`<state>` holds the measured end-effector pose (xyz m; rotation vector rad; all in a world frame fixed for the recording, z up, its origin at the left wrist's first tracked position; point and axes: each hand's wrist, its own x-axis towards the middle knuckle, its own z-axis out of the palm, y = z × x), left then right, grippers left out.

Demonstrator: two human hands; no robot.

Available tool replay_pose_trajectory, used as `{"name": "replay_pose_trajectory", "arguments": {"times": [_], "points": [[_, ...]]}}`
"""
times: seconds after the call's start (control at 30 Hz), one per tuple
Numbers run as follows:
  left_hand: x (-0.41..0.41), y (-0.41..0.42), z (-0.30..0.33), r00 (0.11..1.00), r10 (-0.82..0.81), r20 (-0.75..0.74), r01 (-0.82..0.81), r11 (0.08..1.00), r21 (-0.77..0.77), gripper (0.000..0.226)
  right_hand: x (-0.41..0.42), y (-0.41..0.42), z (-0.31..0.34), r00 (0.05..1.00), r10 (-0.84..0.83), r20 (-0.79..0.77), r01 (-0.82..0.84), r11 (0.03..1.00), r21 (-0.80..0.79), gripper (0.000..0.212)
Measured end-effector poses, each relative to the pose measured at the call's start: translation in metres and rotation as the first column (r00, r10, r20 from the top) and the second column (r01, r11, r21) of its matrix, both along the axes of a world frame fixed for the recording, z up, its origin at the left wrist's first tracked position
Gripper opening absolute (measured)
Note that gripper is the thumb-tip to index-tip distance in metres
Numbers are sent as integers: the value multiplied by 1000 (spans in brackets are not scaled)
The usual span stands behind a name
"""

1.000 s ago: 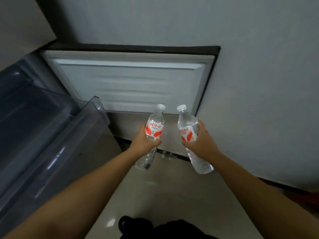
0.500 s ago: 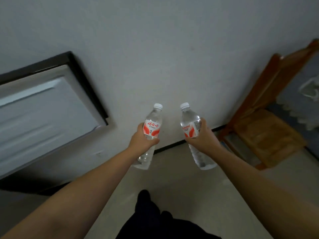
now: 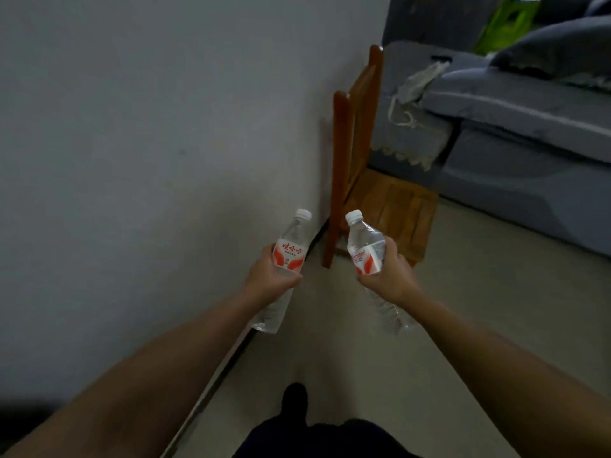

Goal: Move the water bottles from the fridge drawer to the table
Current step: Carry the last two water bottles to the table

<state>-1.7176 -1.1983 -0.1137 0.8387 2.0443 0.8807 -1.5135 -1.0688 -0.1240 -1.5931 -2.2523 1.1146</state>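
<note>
The view has swung right since the earlier frame, the fridge gone and a wooden chair [image 3: 380,200] and grey sofa [image 3: 529,127] now ahead. The left hand [image 3: 267,276] grips one water bottle [image 3: 291,252] and the right hand [image 3: 390,276] grips the other bottle [image 3: 365,249], both near upright, caps tilted forward. No table shows, so it probably lies further right, nearer the right hand.

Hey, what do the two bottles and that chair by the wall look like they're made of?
Left bottle and right bottle: likely clear thin plastic, see-through walls, white screw caps, red-and-white labels, probably film. Chair: apparently wood with a reddish-brown varnish; its seat shows slat lines.
</note>
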Motion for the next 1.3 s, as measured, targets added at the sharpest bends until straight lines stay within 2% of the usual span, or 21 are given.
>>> {"name": "replay_pose_trajectory", "arguments": {"times": [0.17,0.33,0.47,0.67,0.9,1.1,1.3], "points": [[7,65,-9,969,-243,38,244,968,-55,78,33,14,-2,969,-236,-80,231,971,-58,93],[62,136,-14,895,-439,81,444,894,-57,88,95,27,-4,895,-444,-44,440,894,-86,85],[121,193,-15,798,-602,33,603,797,-42,82,156,48,-12,815,-580,4,578,811,-94,79],[215,283,-20,739,-673,-18,671,739,-61,84,244,112,-17,745,-666,31,666,742,-76,66],[328,370,-14,684,-729,-23,728,684,-55,85,357,173,-10,680,-730,68,733,678,-57,70],[429,432,-6,552,-830,-78,826,557,-91,86,448,192,-6,519,-854,11,853,517,-73,74],[529,491,-8,444,-896,-24,890,444,-107,74,521,213,-14,339,-941,-22,934,339,-113,70]]}}
